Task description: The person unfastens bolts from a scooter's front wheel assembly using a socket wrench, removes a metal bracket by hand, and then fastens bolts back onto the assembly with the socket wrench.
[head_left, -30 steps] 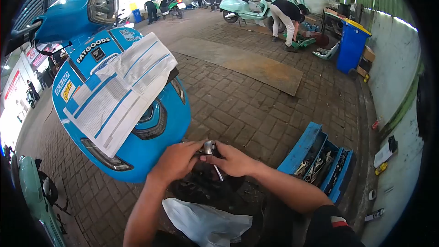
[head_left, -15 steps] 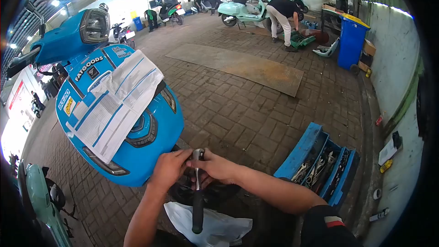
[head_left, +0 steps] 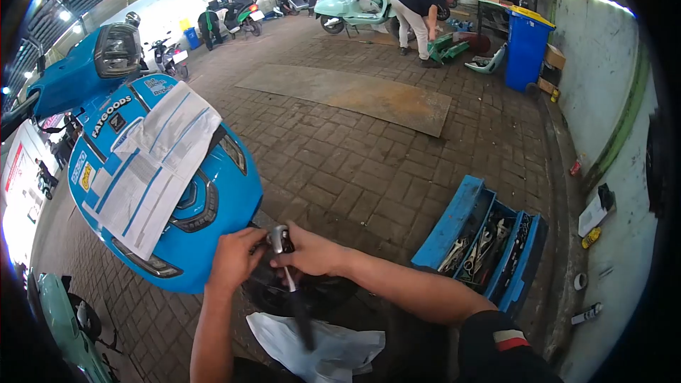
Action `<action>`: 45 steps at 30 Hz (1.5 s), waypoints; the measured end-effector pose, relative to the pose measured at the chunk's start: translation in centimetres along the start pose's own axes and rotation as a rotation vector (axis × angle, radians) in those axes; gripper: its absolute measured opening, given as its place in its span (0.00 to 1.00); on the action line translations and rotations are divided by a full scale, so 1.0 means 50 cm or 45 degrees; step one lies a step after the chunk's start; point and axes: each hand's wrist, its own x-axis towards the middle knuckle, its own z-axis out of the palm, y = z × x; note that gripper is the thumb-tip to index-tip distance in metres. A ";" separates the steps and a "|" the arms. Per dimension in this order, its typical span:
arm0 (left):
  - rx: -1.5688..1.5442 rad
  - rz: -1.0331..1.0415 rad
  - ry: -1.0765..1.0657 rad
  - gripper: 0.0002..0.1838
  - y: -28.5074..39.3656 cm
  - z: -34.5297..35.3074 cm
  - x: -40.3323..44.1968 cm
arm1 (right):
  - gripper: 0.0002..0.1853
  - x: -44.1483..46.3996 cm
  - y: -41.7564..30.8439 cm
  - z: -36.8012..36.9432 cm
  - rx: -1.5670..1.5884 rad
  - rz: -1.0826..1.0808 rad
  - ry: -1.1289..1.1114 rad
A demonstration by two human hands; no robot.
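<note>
My right hand is closed around the neck of a ratchet wrench, just below its chrome head. The tool's black handle hangs down toward me and is slightly blurred. Beside the ratchet head, my left hand has its fingers bent together at the socket side; what they grip is hidden. Both hands are over the dark front wheel area of a blue scooter, close below its front panel. Large paper sheets lie over that panel. Under the ratchet handle is a white plastic bag.
An open blue toolbox with spanners stands on the brick floor at right. A metal plate lies ahead. Farther back, a person bends over a green toolbox near a blue bin. A mint scooter is at left.
The ratchet has tilted, its head moving left and its handle angling right. My left hand has shifted left and down with it. The whole view has shifted slightly.
</note>
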 end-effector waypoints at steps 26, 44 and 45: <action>0.043 -0.115 -0.001 0.16 0.019 0.010 -0.001 | 0.31 0.006 -0.025 -0.022 -0.362 0.093 -0.041; 0.068 -0.167 -0.117 0.16 0.028 -0.018 0.004 | 0.38 -0.009 -0.032 -0.007 -1.814 -0.545 0.351; 0.046 -0.185 -0.129 0.16 0.031 -0.022 0.007 | 0.38 -0.004 -0.025 -0.008 -1.812 -0.551 0.356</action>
